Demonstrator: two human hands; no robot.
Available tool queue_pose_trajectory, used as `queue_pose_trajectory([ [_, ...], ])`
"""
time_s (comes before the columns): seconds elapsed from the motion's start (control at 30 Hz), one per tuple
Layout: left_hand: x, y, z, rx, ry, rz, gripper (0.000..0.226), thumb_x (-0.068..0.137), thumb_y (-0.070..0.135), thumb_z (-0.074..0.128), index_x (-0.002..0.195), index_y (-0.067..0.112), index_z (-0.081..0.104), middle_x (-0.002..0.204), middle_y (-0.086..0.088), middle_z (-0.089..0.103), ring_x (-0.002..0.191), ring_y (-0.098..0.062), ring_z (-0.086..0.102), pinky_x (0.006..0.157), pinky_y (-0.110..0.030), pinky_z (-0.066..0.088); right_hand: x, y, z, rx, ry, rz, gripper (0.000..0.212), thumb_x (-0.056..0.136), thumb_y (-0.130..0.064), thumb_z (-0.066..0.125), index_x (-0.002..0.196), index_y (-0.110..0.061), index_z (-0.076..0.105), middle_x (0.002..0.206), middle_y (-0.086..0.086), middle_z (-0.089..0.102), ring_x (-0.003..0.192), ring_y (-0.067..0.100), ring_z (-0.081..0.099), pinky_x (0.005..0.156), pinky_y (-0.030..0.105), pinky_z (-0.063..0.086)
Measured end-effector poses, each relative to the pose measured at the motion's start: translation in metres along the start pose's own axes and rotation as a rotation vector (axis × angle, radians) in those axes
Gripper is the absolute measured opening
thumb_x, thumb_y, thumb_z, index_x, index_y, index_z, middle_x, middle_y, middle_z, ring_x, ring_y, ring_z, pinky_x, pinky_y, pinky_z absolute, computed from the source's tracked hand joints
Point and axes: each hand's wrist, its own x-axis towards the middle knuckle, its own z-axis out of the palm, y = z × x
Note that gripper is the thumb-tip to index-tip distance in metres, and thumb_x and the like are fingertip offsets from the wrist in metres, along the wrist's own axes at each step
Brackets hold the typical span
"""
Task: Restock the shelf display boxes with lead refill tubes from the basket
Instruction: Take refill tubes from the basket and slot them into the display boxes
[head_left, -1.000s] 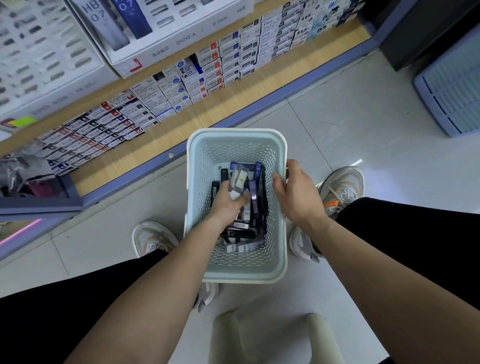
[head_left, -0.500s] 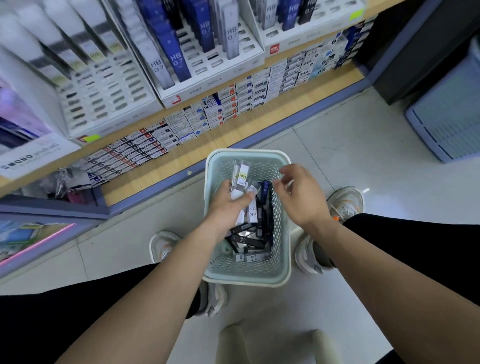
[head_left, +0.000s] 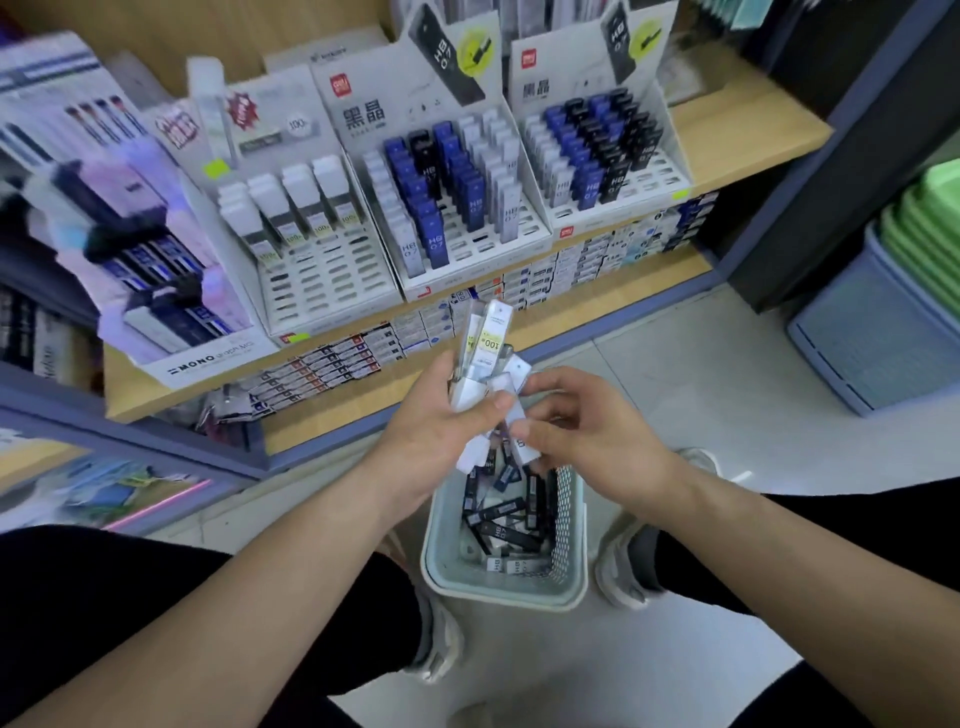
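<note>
The left hand (head_left: 436, 426) grips a small bundle of clear lead refill tubes (head_left: 485, 348) above the far end of the basket (head_left: 504, 597). The tubes stand roughly upright and fan out a little. Their tops rise past the fingers toward the shelf, and one shows a yellow "100" label. Their white ends stick out below the palm. The left thumb (head_left: 493, 402) lies across the front of the bundle and presses it against the curled fingers behind. The left forearm reaches in from the near left, with the palm turned to the right.

The right hand (head_left: 597, 441) sits just right of the bundle and touches it. Its fingers are curled, and thumb and forefinger pinch the white end of a single tube (head_left: 521, 447) at the bundle's lower right edge. The right forearm comes in from the near right, with the wrist bent slightly inward.

The pale basket stands on the floor between the person's shoes. Loose black and white tubes (head_left: 511, 530) lie jumbled in its bottom.

On the wooden shelf (head_left: 737, 130) farther off stand three white display boxes. The left box (head_left: 322, 270) holds a few white-capped tubes at the back, with many open slots in front. The middle box (head_left: 457, 208) holds blue, black and clear tubes. The right box (head_left: 597, 156) holds mostly blue and black ones. A MONO display (head_left: 171, 291) stands at the far left, blurred.
</note>
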Motion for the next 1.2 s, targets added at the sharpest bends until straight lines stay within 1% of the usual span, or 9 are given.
queue_pose_trajectory([
  [0.2,-0.01,0.035,-0.015,0.142,-0.039,0.019,0.043,0.087,0.013,0.073,0.126,0.022,0.056,0.087,0.006,0.072,0.077,-0.013,0.069,0.072,-0.036,0.054,-0.004,-0.041,-0.016,-0.115,0.006,-0.075,0.008,0.094,-0.007,0.066,0.101,-0.011,0.067,0.076,-0.003,0.068,0.066,0.012,0.058,0.059,0.028,0.049],
  [0.33,-0.009,0.047,-0.022,0.145,-0.052,0.039,0.048,0.09,0.01,0.071,0.132,0.02,0.052,0.092,-0.002,0.07,0.078,-0.014,0.068,0.074,-0.038,0.057,0.003,-0.06,-0.031,-0.153,0.054,-0.133,0.011,0.093,-0.007,0.068,0.099,-0.015,0.073,0.066,-0.01,0.059,0.064,0.011,0.057,0.065,0.031,0.055],
  [0.4,-0.006,0.049,-0.024,0.174,-0.051,0.058,0.041,0.092,0.014,0.07,0.128,0.025,0.055,0.093,-0.005,0.071,0.081,-0.017,0.067,0.082,-0.045,0.057,0.008,-0.065,-0.033,-0.176,0.071,-0.165,0.017,0.09,-0.007,0.071,0.104,-0.016,0.071,0.067,-0.005,0.055,0.064,0.012,0.057,0.068,0.034,0.058],
  [0.5,0.0,0.045,-0.023,0.177,-0.026,0.063,0.032,0.094,0.015,0.067,0.122,0.027,0.056,0.087,0.0,0.07,0.079,-0.015,0.067,0.075,-0.039,0.056,0.018,-0.066,-0.033,-0.097,0.125,-0.17,0.029,0.084,-0.005,0.077,0.107,-0.01,0.06,0.069,0.004,0.062,0.066,0.02,0.063,0.07,0.039,0.058],
  [0.6,0.006,0.039,-0.018,0.205,0.008,0.066,0.031,0.094,0.017,0.068,0.119,0.03,0.057,0.084,0.003,0.07,0.077,-0.016,0.068,0.07,-0.037,0.056,0.025,-0.065,-0.03,-0.063,0.176,-0.198,0.019,0.087,-0.005,0.074,0.099,-0.008,0.06,0.069,0.009,0.071,0.066,0.022,0.069,0.068,0.033,0.06],
  [0.77,0.024,0.046,-0.01,0.267,0.01,0.064,0.037,0.094,0.02,0.068,0.126,0.033,0.054,0.098,0.006,0.069,0.078,-0.011,0.069,0.067,-0.028,0.054,0.042,-0.069,-0.031,-0.112,0.218,-0.24,0.012,0.088,-0.005,0.072,0.098,-0.01,0.068,0.077,0.009,0.07,0.063,0.02,0.069,0.062,0.028,0.058],
  [0.93,0.048,0.074,-0.011,0.328,0.023,0.082,0.033,0.095,0.02,0.066,0.126,0.027,0.054,0.088,0.003,0.066,0.066,-0.004,0.063,0.058,-0.019,0.049,0.069,-0.102,-0.063,-0.24,0.266,-0.299,0.007,0.092,-0.008,0.07,0.099,-0.009,0.069,0.086,0.01,0.072,0.07,0.02,0.072,0.068,0.038,0.062],
  [1.1,0.068,0.098,-0.024,0.412,0.056,0.083,0.033,0.094,0.022,0.068,0.124,0.029,0.055,0.095,0.002,0.068,0.077,-0.019,0.069,0.071,-0.037,0.061,0.111,-0.137,-0.112,-0.589,0.321,-0.355,0.005,0.091,-0.018,0.072,0.091,-0.02,0.068,0.085,0.0,0.073,0.08,0.02,0.071,0.073,0.039,0.061],
  [1.2,0.072,0.1,-0.028,0.402,0.055,0.071,0.027,0.094,0.021,0.068,0.118,0.028,0.057,0.087,0.001,0.068,0.066,-0.011,0.065,0.059,-0.025,0.056,0.133,-0.139,-0.126,-0.745,0.323,-0.39,0.007,0.091,-0.022,0.072,0.089,-0.027,0.067,0.087,-0.009,0.07,0.082,0.014,0.068,0.074,0.033,0.057],
])
